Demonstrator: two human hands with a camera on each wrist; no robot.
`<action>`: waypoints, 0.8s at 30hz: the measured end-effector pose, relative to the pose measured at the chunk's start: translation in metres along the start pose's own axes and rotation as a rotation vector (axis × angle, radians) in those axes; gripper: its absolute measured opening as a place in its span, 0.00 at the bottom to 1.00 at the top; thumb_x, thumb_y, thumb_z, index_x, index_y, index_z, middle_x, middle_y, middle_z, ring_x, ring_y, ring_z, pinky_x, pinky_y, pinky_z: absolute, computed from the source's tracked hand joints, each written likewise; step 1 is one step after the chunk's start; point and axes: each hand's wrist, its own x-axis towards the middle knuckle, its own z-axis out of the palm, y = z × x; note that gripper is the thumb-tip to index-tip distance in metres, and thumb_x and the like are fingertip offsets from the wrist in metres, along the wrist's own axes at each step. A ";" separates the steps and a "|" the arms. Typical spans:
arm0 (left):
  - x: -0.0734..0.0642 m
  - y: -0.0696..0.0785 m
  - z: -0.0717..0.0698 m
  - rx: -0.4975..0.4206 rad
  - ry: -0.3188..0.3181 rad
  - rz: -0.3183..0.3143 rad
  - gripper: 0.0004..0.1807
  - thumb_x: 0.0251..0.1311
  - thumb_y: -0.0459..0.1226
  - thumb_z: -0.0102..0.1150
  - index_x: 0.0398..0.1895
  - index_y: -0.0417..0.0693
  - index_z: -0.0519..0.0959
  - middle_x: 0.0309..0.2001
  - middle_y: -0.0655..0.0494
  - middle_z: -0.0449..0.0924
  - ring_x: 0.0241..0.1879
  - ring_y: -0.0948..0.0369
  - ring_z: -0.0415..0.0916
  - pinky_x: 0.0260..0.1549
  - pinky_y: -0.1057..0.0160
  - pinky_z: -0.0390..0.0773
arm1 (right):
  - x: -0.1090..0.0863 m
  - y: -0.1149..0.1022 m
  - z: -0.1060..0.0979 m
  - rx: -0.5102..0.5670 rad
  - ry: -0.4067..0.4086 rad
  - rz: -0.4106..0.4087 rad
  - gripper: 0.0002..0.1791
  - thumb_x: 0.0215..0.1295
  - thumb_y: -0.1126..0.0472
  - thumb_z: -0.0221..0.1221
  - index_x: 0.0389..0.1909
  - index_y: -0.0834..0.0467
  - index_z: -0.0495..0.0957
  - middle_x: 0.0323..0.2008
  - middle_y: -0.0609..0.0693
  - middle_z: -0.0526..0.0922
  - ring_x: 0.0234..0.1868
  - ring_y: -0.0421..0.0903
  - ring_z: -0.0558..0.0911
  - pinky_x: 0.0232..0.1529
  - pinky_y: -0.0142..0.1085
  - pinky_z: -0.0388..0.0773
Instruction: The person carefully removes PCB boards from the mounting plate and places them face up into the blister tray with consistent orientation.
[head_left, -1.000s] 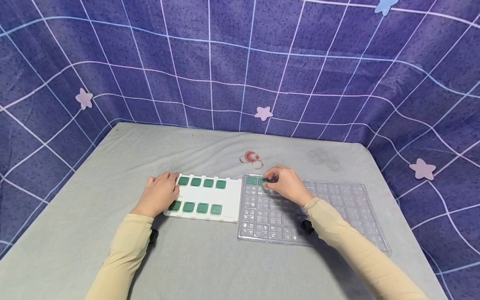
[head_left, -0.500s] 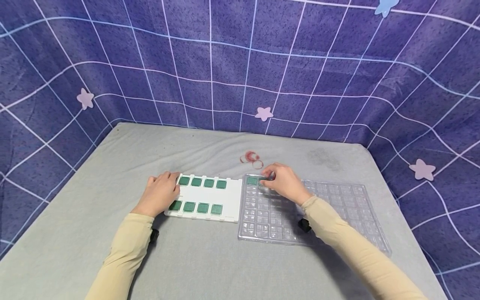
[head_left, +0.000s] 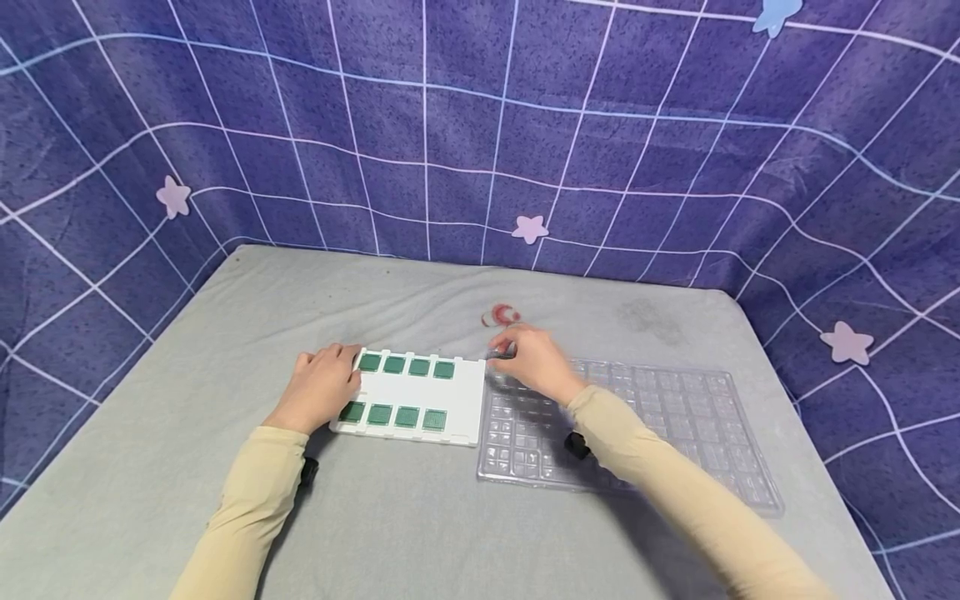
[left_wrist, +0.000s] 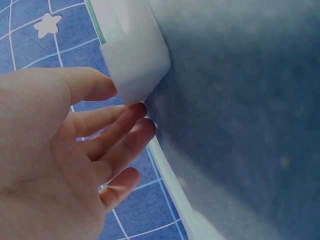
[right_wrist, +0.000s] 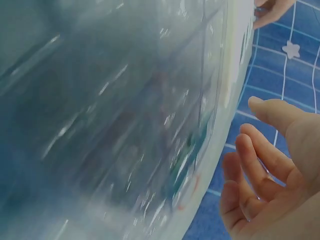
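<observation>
My left hand (head_left: 318,387) grips the left end of a white tray (head_left: 420,390). In the left wrist view, the thumb and fingertips pinch its white corner (left_wrist: 137,62). Several square green circuit boards (head_left: 407,417) lie in two rows in that tray, a back row and a front row. My right hand (head_left: 536,358) hovers over the back left corner of a clear plastic tray (head_left: 690,417), fingertips near the white tray's right edge. In the right wrist view its thumb and fingers are apart, with nothing visible between them. Green pieces (right_wrist: 186,160) show in the clear tray there.
The two trays lie side by side on a grey cloth-covered table (head_left: 405,517). Red marks (head_left: 501,315) stain the cloth behind them. A purple-blue curtain (head_left: 465,125) with a grid and stars stands around the back and sides.
My right hand has let go of a green circuit board at the clear tray's back row and moved left towards the white tray. My left hand keeps its place.
</observation>
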 end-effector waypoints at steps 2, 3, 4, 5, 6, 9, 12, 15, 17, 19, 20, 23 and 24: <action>0.000 0.000 0.000 0.002 0.001 0.000 0.24 0.72 0.36 0.48 0.67 0.31 0.72 0.59 0.34 0.78 0.58 0.39 0.76 0.50 0.43 0.64 | 0.003 -0.005 0.004 0.001 -0.009 -0.002 0.14 0.60 0.54 0.71 0.46 0.54 0.86 0.39 0.48 0.87 0.39 0.43 0.83 0.44 0.37 0.78; 0.000 0.000 0.000 0.003 0.002 0.000 0.24 0.72 0.36 0.48 0.67 0.31 0.72 0.59 0.34 0.78 0.58 0.39 0.76 0.50 0.44 0.64 | 0.004 -0.007 0.007 -0.007 -0.009 -0.007 0.14 0.60 0.54 0.71 0.45 0.54 0.87 0.38 0.48 0.87 0.39 0.43 0.83 0.45 0.38 0.78; 0.000 0.000 0.000 0.003 0.004 0.000 0.24 0.72 0.36 0.49 0.67 0.31 0.72 0.59 0.34 0.78 0.59 0.39 0.76 0.50 0.44 0.64 | 0.005 -0.009 0.009 -0.009 -0.014 -0.011 0.14 0.60 0.54 0.71 0.45 0.54 0.87 0.38 0.48 0.88 0.39 0.43 0.83 0.46 0.38 0.78; 0.000 0.000 0.000 0.003 0.004 0.000 0.24 0.72 0.36 0.49 0.67 0.31 0.72 0.59 0.34 0.78 0.59 0.39 0.75 0.50 0.44 0.64 | 0.007 -0.011 0.011 -0.011 -0.019 -0.012 0.14 0.60 0.54 0.71 0.45 0.54 0.87 0.38 0.47 0.87 0.39 0.43 0.83 0.46 0.37 0.78; 0.000 0.000 0.000 0.003 0.003 -0.002 0.25 0.72 0.36 0.49 0.67 0.31 0.72 0.59 0.34 0.78 0.59 0.39 0.76 0.50 0.44 0.64 | 0.008 -0.013 0.013 -0.013 -0.020 -0.017 0.14 0.60 0.54 0.71 0.45 0.54 0.87 0.37 0.47 0.87 0.39 0.43 0.83 0.45 0.37 0.78; 0.000 0.000 0.001 0.000 0.002 -0.004 0.25 0.72 0.36 0.49 0.67 0.31 0.72 0.59 0.34 0.78 0.58 0.39 0.76 0.49 0.44 0.64 | 0.010 -0.017 0.018 -0.002 -0.032 -0.018 0.14 0.59 0.54 0.71 0.45 0.54 0.87 0.37 0.47 0.87 0.38 0.41 0.82 0.43 0.35 0.78; 0.001 0.000 0.001 -0.003 0.000 -0.005 0.25 0.72 0.36 0.48 0.67 0.31 0.72 0.60 0.34 0.78 0.58 0.39 0.76 0.50 0.44 0.64 | 0.011 -0.020 0.022 0.020 -0.045 -0.008 0.14 0.59 0.55 0.72 0.44 0.54 0.87 0.37 0.47 0.86 0.38 0.42 0.82 0.42 0.35 0.77; 0.001 0.000 0.001 -0.003 0.001 -0.002 0.25 0.72 0.36 0.48 0.67 0.31 0.72 0.59 0.34 0.78 0.58 0.39 0.76 0.50 0.44 0.63 | 0.011 -0.024 0.026 0.033 -0.056 -0.005 0.13 0.59 0.55 0.72 0.44 0.54 0.87 0.38 0.47 0.86 0.39 0.42 0.82 0.43 0.35 0.77; 0.001 0.000 0.001 -0.002 0.004 0.000 0.25 0.72 0.36 0.48 0.67 0.31 0.72 0.59 0.35 0.79 0.57 0.39 0.76 0.50 0.44 0.63 | 0.012 -0.026 0.028 0.036 -0.060 -0.013 0.13 0.59 0.55 0.72 0.44 0.54 0.87 0.38 0.47 0.86 0.39 0.42 0.82 0.44 0.35 0.78; 0.001 0.000 0.001 -0.002 0.006 0.002 0.24 0.72 0.36 0.48 0.66 0.31 0.72 0.58 0.35 0.79 0.57 0.39 0.76 0.49 0.44 0.63 | 0.012 -0.028 0.031 0.027 -0.055 -0.027 0.13 0.59 0.54 0.72 0.44 0.53 0.87 0.38 0.47 0.86 0.40 0.41 0.82 0.45 0.35 0.78; 0.001 0.000 0.001 -0.002 0.007 0.002 0.24 0.72 0.36 0.48 0.66 0.31 0.72 0.58 0.35 0.79 0.57 0.39 0.76 0.49 0.44 0.63 | 0.012 -0.029 0.032 0.021 -0.052 -0.033 0.13 0.59 0.54 0.72 0.43 0.53 0.87 0.38 0.47 0.86 0.40 0.41 0.82 0.45 0.35 0.78; 0.000 0.000 0.001 -0.004 0.008 0.000 0.24 0.72 0.36 0.48 0.66 0.31 0.72 0.58 0.35 0.79 0.57 0.39 0.76 0.49 0.44 0.63 | 0.012 -0.032 0.035 -0.007 -0.041 -0.041 0.13 0.58 0.53 0.73 0.43 0.52 0.87 0.38 0.46 0.85 0.39 0.41 0.82 0.45 0.35 0.78; 0.000 0.000 0.000 -0.005 0.008 0.000 0.24 0.72 0.36 0.48 0.66 0.31 0.72 0.58 0.35 0.79 0.57 0.39 0.76 0.49 0.44 0.63 | 0.012 -0.032 0.036 -0.014 -0.040 -0.038 0.14 0.58 0.52 0.73 0.43 0.52 0.87 0.39 0.46 0.85 0.39 0.41 0.82 0.44 0.35 0.78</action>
